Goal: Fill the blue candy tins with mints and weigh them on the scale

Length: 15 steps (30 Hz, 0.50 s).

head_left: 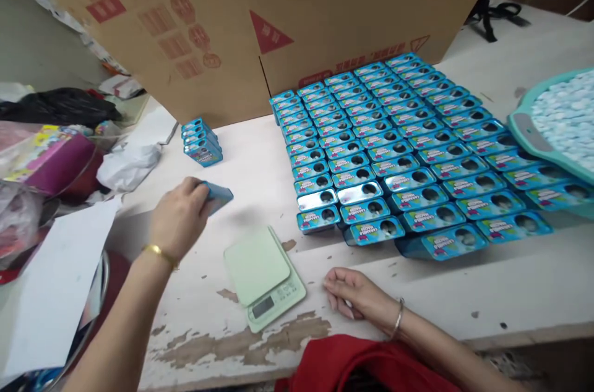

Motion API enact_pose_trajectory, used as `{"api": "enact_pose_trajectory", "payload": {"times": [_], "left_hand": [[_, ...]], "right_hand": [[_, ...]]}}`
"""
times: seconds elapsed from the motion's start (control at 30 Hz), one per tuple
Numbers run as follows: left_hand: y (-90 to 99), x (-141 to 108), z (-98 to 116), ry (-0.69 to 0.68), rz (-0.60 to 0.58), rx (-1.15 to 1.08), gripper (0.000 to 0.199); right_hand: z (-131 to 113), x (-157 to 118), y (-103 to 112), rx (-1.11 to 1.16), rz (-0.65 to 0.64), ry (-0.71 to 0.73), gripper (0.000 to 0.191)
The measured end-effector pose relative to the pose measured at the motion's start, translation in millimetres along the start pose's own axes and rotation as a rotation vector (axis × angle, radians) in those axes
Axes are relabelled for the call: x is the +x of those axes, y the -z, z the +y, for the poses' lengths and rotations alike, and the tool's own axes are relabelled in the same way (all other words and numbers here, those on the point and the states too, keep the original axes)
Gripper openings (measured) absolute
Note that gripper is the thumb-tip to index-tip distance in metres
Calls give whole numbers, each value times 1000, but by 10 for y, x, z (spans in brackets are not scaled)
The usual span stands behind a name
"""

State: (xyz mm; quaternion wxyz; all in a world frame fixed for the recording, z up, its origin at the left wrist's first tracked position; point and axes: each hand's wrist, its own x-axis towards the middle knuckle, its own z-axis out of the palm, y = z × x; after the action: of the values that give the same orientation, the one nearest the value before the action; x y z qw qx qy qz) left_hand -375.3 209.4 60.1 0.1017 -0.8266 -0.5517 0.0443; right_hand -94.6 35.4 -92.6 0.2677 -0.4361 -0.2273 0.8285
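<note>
My left hand [182, 219] grips a small blue candy tin [219, 195] by one end, above the table to the upper left of the scale. The pale green kitchen scale [257, 265] has a bare plate. My right hand [350, 296] rests on the table right of the scale, fingers loosely curled with nothing in them. Rows of blue candy tins [369, 209] with round openings on top stand packed together on the right; several of them have bare silver tops. A short row of similar tins [202, 141] stands alone, beyond my left hand.
A large cardboard box [223, 27] walls off the back. At right, a turquoise basin [533, 132] of pale blue candies overlaps the tin rows. Plastic bags [127, 166], a white paper sheet [60, 299] and a purple box [55, 163] crowd the left side.
</note>
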Motion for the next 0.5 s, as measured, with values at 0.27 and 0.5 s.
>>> {"api": "enact_pose_trajectory", "payload": {"times": [0.27, 0.5], "left_hand": [[120, -824, 975, -174, -185, -69, 19], [170, -1037, 860, -107, 121, -344, 27]], "right_hand": [[31, -65, 19, 2, -6, 75, 47], [37, -208, -16, 297, 96, 52, 23]]}}
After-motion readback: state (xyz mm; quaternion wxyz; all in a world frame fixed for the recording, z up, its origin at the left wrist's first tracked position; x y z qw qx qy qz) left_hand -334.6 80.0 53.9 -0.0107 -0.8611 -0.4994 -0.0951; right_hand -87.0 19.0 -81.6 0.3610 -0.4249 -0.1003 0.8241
